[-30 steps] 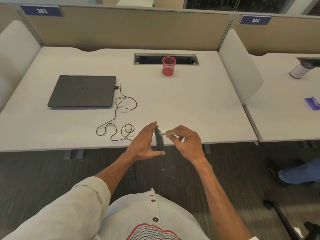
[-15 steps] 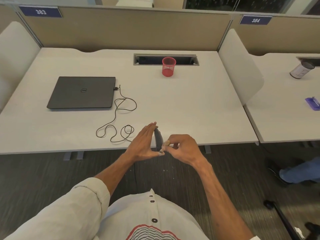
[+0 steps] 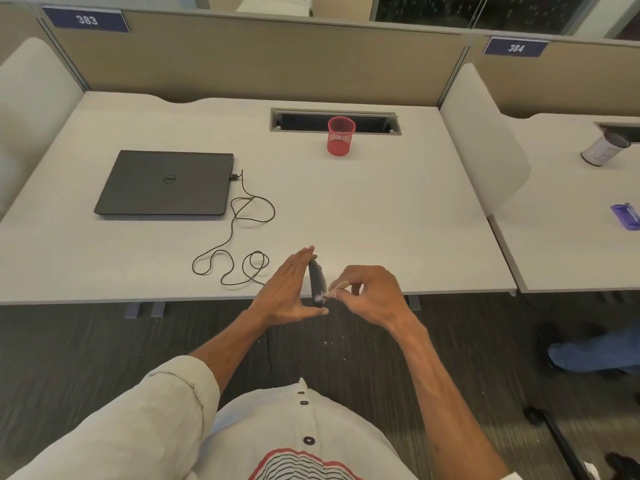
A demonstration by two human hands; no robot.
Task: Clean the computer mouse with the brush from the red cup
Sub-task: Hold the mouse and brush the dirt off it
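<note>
- The mouse (image 3: 317, 280) is dark grey and slim, stood on edge over the near edge of the desk (image 3: 381, 220).
- The left hand (image 3: 290, 293) clamps it between flat fingers and thumb.
- The right hand (image 3: 367, 293) pinches a small pale brush (image 3: 325, 295), its tip touching the mouse's near end.
- The red cup (image 3: 341, 136) stands far back.

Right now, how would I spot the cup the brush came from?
Start at the white desk under sign 383, and find the dark cable slot along its back edge. The red mesh cup stands upright in front of that slot, the only red thing on the desk.
</note>
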